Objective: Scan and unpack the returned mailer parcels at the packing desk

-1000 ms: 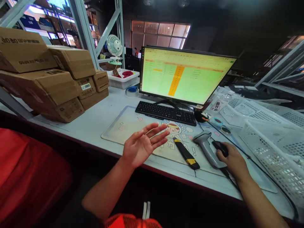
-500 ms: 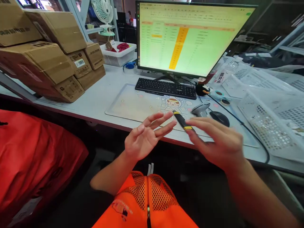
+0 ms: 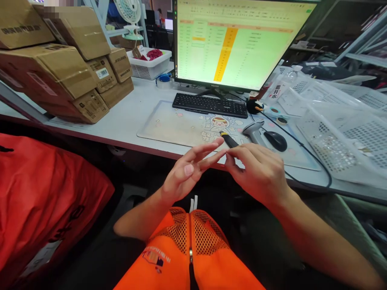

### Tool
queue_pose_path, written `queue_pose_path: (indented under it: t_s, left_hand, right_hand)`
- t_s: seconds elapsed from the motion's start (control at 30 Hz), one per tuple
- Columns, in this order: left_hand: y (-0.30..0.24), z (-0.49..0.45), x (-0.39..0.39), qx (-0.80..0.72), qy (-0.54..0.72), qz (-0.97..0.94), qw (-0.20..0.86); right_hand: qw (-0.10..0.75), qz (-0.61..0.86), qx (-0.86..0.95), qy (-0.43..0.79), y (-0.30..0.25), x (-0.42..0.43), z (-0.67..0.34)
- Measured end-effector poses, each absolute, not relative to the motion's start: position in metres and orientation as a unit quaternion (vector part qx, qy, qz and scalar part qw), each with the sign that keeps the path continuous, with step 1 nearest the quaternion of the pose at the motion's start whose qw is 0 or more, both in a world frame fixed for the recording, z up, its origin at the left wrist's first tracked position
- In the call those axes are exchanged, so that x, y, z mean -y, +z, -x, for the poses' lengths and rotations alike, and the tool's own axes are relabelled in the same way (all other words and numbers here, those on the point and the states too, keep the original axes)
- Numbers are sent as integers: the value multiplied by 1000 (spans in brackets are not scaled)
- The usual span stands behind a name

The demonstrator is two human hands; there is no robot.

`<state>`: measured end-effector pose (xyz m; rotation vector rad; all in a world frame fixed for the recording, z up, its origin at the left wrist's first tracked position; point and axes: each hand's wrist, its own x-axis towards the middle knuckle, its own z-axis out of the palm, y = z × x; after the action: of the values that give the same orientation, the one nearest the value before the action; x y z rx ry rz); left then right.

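Observation:
Both hands are raised in front of the desk edge, above my lap. My left hand (image 3: 189,170) is open, palm turned right, fingers stretched toward the other hand. My right hand (image 3: 256,171) shows its back, fingers bent and drawn together, their tips meeting the left fingertips; whatever is between them is hidden. Just behind the hands, a black and yellow utility knife (image 3: 229,140) lies on the printed desk mat (image 3: 178,125). A grey barcode scanner (image 3: 252,129) and a black mouse (image 3: 275,141) rest to its right.
A black keyboard (image 3: 210,105) sits under a monitor (image 3: 238,44) showing a green spreadsheet. Cardboard boxes (image 3: 60,68) are stacked at the left, white perforated baskets (image 3: 341,137) at the right. A red bag (image 3: 39,201) stands by my left side. Tape rolls (image 3: 276,112) lie near the mouse cable.
My right hand left the mouse and came over to my left hand, its spread fingers closing onto the left fingertips. The view tilted down and nearer the desk.

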<state>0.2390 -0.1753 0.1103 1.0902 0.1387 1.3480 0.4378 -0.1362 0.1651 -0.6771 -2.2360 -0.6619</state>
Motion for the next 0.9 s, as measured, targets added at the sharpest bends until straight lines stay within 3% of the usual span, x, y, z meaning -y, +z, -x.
queue_pose_path:
  t_s: [0.3,0.7,0.9]
  left_hand:
    - [119,-229,188,-83,562,-431,700]
    - [120,-224,194,-70,550,-408,725]
    - [118,-222,192,-59,549,-401,731]
  right_hand:
    - [282,257,877,-291,174,150,-438]
    - [293,274,864,-306,178,153,-437]
    - [323,331,868,-180,180,156,-442]
